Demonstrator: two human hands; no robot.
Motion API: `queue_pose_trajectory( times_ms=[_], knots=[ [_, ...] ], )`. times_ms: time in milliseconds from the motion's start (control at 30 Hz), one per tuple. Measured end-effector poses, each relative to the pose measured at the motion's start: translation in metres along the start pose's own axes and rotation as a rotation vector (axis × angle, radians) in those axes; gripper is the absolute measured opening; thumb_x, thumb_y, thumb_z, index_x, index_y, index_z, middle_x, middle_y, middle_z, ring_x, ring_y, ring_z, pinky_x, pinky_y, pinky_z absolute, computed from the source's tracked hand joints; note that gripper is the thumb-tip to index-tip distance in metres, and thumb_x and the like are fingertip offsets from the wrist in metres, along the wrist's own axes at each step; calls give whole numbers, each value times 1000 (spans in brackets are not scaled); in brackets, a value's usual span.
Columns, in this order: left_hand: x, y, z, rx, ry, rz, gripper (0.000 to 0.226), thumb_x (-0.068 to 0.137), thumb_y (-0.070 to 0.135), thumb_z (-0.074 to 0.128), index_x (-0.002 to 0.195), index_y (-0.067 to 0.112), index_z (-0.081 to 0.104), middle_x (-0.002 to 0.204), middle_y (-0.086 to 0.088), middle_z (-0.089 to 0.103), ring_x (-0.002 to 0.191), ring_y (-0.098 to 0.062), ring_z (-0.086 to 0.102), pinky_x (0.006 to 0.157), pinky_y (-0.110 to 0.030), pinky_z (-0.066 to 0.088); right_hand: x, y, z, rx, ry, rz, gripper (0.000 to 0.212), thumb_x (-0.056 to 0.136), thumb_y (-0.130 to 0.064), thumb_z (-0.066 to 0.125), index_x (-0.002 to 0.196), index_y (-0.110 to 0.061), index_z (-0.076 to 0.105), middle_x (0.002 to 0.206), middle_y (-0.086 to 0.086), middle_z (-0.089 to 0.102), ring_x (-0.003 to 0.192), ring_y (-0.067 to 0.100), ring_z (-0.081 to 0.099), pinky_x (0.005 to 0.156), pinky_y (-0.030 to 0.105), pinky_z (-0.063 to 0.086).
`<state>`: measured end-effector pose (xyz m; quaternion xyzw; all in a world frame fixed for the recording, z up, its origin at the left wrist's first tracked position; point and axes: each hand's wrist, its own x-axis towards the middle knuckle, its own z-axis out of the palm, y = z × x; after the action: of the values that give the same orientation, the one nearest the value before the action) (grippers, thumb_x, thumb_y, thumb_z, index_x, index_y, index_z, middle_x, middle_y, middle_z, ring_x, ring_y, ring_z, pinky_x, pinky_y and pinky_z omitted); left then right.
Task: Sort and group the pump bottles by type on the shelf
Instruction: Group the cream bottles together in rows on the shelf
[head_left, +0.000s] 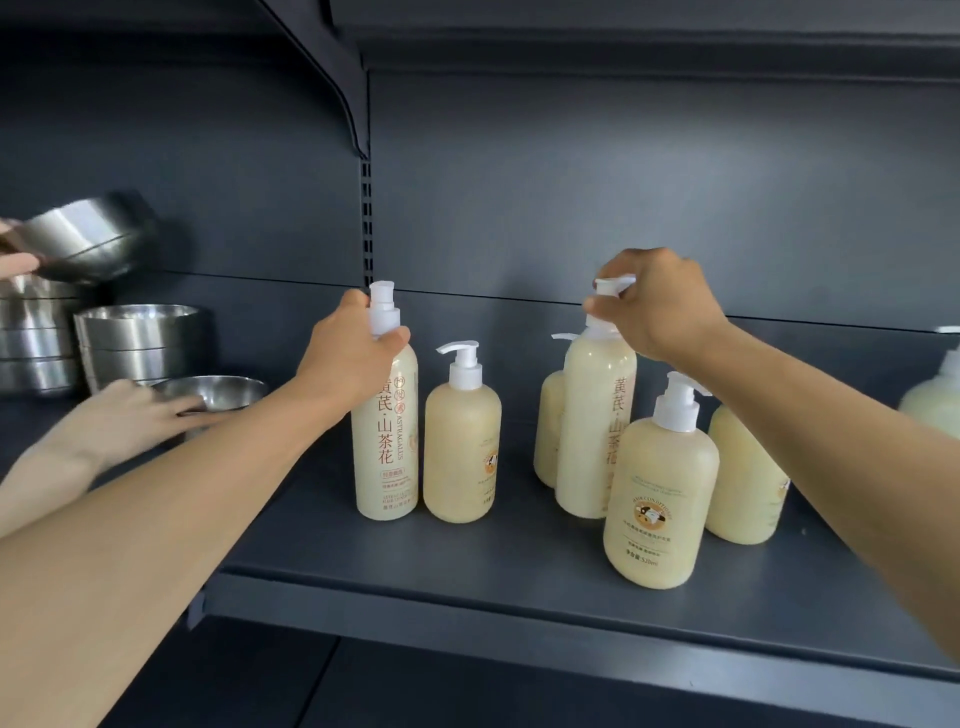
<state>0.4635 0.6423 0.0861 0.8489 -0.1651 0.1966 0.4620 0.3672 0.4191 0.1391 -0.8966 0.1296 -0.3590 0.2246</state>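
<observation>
Two tall bottles are in hand on the shelf (519, 582). The left hand (348, 358) is wrapped round the neck of the left tall bottle (384, 441), thumb across the front just under the pump, and that bottle stands upright at the left of the group, just beside a short bottle (461, 447). The right hand (657, 306) is closed from above on the pump head of the right tall bottle (597, 415), which stands among three short bottles: one behind (548, 431), one in front (660, 499) and one to the right (743, 478). It cannot be told whether either tall bottle is lifted clear of the shelf. The step is judged to be the bringing together of the two tall bottles. It is advised that the right tall bottle be raised straight up until its base clears the front short bottle, since a sideways drag would likely topple its neighbours. A grip on a pump head alone is judged weak; the collar or shoulder should be preferred. A gap is best kept for it beside the left tall bottle, with the short bottle shifted right. A further bottle (935, 400) is seen at the far right edge. Another person's hands (124, 415) are at steel bowls (140, 338) to the left, and that side should be kept clear.
</observation>
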Motion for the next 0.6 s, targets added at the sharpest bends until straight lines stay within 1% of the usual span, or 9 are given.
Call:
queue_pose_trajectory(
  times_ms=[133,233,333,400,467,533,567,600],
  knots=[
    [-15,1,-11,-10,10,2,32,93,25,54,119,7,48,108,-6,55,93,-25,56,79,-38,48,-14,-14,11,11,2,-36,30,82,-31,65,110,-19,64,112,6,63,96,29,60,81,36,52],
    [-25,3,-19,-52,-17,1,30,93,25,54,117,8,50,111,-7,58,99,-26,58,82,-38,49,-25,-20,18,10,1,-66,31,82,-34,64,108,-19,65,108,5,65,91,26,61,76,33,52],
    [-32,3,-25,-134,-74,-22,25,91,25,54,112,13,52,112,-7,62,103,-26,61,92,-47,49,-34,-25,23,42,23,-87,30,80,-35,67,105,-19,66,101,6,68,90,26,63,78,36,54],
    [-37,4,-27,-183,-112,-29,21,91,25,52,109,17,52,112,-6,64,103,-25,62,93,-50,49,-40,-27,24,75,49,-93,30,78,-35,68,105,-20,67,94,8,69,89,27,64,79,39,55],
    [-42,5,-25,-210,-129,-24,20,92,25,50,111,19,50,113,-5,63,103,-24,62,93,-49,49,-46,-27,26,90,83,-92,31,79,-35,68,106,-20,66,87,9,68,85,29,64,77,39,55],
    [-47,3,-21,-224,-119,-22,23,93,27,51,115,19,48,112,-2,62,101,-20,60,91,-44,49,-51,-24,29,105,117,-87,33,81,-35,66,110,-18,63,81,7,66,83,30,63,76,37,53],
    [-51,0,-19,-227,-112,-27,26,93,29,52,117,20,46,110,0,61,100,-18,60,88,-41,49,-52,-21,31,107,126,-84,36,83,-34,64,113,-15,62,83,6,66,85,30,63,75,34,51],
    [-56,-4,-16,-237,-113,-36,30,92,31,55,118,21,45,108,3,60,98,-15,60,85,-38,49,-54,-19,32,105,122,-83,40,84,-34,62,117,-12,60,91,5,66,88,30,62,72,30,47]
  ],
)
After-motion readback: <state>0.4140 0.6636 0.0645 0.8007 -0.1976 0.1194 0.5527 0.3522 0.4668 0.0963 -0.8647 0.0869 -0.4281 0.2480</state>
